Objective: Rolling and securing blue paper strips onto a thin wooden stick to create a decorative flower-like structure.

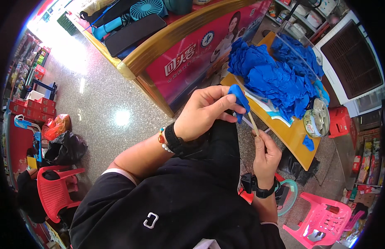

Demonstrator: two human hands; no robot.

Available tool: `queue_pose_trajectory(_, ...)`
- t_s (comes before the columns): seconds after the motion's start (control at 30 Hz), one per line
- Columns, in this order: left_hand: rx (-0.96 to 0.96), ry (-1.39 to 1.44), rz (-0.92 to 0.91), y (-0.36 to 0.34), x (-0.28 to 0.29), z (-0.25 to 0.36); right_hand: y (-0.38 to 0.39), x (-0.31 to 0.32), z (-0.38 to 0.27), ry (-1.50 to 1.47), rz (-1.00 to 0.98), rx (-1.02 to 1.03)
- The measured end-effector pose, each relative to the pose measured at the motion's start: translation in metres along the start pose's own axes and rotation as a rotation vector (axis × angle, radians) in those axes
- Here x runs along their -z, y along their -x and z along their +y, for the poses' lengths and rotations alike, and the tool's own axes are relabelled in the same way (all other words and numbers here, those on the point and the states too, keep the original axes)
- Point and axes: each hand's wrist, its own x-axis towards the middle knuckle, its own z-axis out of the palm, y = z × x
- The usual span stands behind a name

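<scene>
My left hand (202, 111) pinches a small blue crepe-like piece (239, 97) between thumb and fingers. The piece sits at the upper end of a thin pale stick (252, 122). The lower end of that stick is gripped between the thumb and fingertips of my right hand (267, 152). Just beyond my hands, a large heap of blue petal-shaped pieces (275, 81) lies on a yellow wooden table (295, 146). A round tin (316, 117) with pale contents I cannot make out stands near the table's right edge. One loose blue piece (308, 143) rests at the near corner.
A wooden counter (134, 68) with a red printed panel stands ahead, carrying a blue fan (146, 9) and a black slab-like object (135, 35). Pink plastic chairs (53, 191) stand at left and lower right. A green basket (288, 197) is beside my right forearm.
</scene>
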Motion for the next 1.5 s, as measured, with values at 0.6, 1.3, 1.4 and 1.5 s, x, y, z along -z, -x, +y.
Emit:
queue_pose_trajectory(0.6, -0.227, -0.106, 0.013, 0.004, -0.008, -0.01, 0.004, 0.004, 0.001, -0.516, -0.243, -0.351)
queue_pose_trajectory(1.3, -0.122, -0.114, 0.067, 0.004, -0.01, -0.009, 0.006, -0.001, -0.004, -0.18, -0.178, -0.203)
queue_pose_trajectory(1.4, -0.133, -0.131, 0.084, 0.004, -0.013, -0.005, 0.007, -0.002, 0.0, -0.285, -0.156, -0.231)
queue_pose_trajectory(1.5, -0.149, -0.132, 0.067, 0.005, -0.013, -0.005, 0.008, 0.0, 0.0, -0.395, -0.211, -0.329)
